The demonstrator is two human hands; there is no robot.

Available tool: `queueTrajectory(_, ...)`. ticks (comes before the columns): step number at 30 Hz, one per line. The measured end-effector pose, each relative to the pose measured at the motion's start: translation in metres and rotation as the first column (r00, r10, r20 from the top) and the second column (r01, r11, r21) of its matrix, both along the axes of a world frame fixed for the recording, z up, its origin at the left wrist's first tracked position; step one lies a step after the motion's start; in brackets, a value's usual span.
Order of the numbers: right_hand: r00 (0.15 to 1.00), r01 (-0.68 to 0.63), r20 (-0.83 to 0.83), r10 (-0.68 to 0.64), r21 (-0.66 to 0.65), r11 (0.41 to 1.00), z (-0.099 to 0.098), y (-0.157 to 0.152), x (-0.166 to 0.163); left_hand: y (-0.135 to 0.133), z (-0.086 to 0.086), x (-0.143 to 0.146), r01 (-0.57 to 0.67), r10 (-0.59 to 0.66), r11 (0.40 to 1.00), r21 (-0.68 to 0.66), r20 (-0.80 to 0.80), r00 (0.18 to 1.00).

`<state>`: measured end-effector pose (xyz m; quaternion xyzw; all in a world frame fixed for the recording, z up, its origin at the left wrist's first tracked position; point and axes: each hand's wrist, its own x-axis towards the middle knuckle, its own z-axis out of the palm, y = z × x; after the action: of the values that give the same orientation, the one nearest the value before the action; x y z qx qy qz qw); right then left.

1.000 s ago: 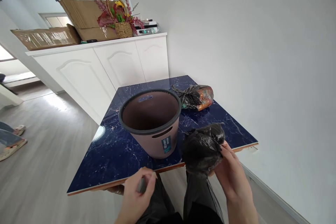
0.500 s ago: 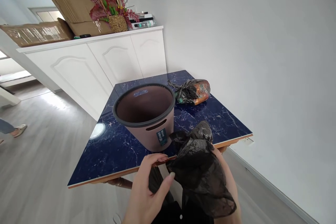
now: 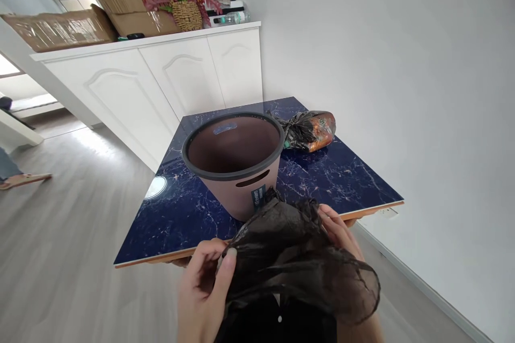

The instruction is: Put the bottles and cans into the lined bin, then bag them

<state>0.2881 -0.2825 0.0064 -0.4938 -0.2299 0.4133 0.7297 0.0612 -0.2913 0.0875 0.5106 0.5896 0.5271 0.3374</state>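
Note:
A thin black plastic garbage bag (image 3: 277, 241) is stretched between my hands over the table's near edge. My left hand (image 3: 207, 284) pinches its left edge between thumb and fingers. On the other side, my right hand (image 3: 340, 233) grips the gathered plastic, partly covered by the bag's loose folds. Just beyond the bag stands an upright brownish-pink trash can (image 3: 241, 198) with a dark grey rim, a slotted handle and a teal label. The bag's top overlaps the label's lower part. The can's visible inside shows no liner.
A tied, filled black bag (image 3: 309, 129) lies behind the can on the dark blue marbled table (image 3: 173, 230). White cabinets (image 3: 120, 91) behind carry cardboard boxes (image 3: 60, 29) and a flower basket (image 3: 187, 16). A person's foot (image 3: 26, 179) shows at far left.
My left hand has moved left and closed on the bag's edge. The bag is now spread wider between both hands. The view has tilted down, and the foot at left has shifted.

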Motion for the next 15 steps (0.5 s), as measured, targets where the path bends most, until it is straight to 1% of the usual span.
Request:
queueTrajectory(2, 0.993, 0.067, -0.092, -0.070, -0.033, 0.997, 0.008, -0.005, 0.003, -0.003, 0.000, -0.003, -0.027, 0.028, 0.998, -0.051, 0.017, 0.999)
queueTrajectory(4, 0.981, 0.153, -0.119, -0.154, -0.024, 0.988, 0.019, -0.014, 0.005, -0.004, -0.002, -0.006, -0.018, 0.023, 0.995, -0.095, 0.047, 0.999)
queueTrajectory(6, 0.977, 0.207, -0.058, -0.206, 0.022, 0.978, 0.030, -0.029, 0.008, -0.003, -0.004, -0.008, 0.009, 0.000, 0.992, -0.125, 0.070, 0.998)
queueTrajectory(8, 0.980, 0.178, 0.074, -0.182, 0.067, 0.982, 0.040, -0.045, 0.010, -0.002, -0.004, -0.006, 0.044, -0.037, 0.990, -0.134, 0.056, 0.998)
queueTrajectory(10, 0.958, 0.046, 0.274, -0.078, 0.120, 0.992, 0.048, -0.058, 0.011, 0.001, 0.000, -0.001, 0.107, -0.107, 0.988, -0.113, 0.006, 0.994)
queueTrajectory(11, 0.922, -0.053, 0.386, -0.008, 0.147, 0.988, 0.051, -0.062, 0.011, 0.002, 0.003, 0.003, 0.166, -0.169, 0.982, -0.095, -0.028, 0.985)
queueTrajectory(13, 0.802, -0.275, 0.584, 0.128, 0.169, 0.947, 0.057, -0.063, 0.008, 0.006, 0.010, 0.011, 0.329, -0.332, 0.943, -0.051, -0.100, 0.938)
queueTrajectory(14, 0.732, -0.373, 0.654, 0.191, 0.149, 0.916, 0.059, -0.062, 0.005, 0.008, 0.014, 0.015, 0.412, -0.413, 0.910, -0.031, -0.133, 0.901)
queueTrajectory(15, 0.670, -0.443, 0.703, 0.239, 0.120, 0.889, 0.061, -0.060, 0.001, 0.009, 0.017, 0.019, 0.481, -0.477, 0.877, -0.014, -0.160, 0.864)
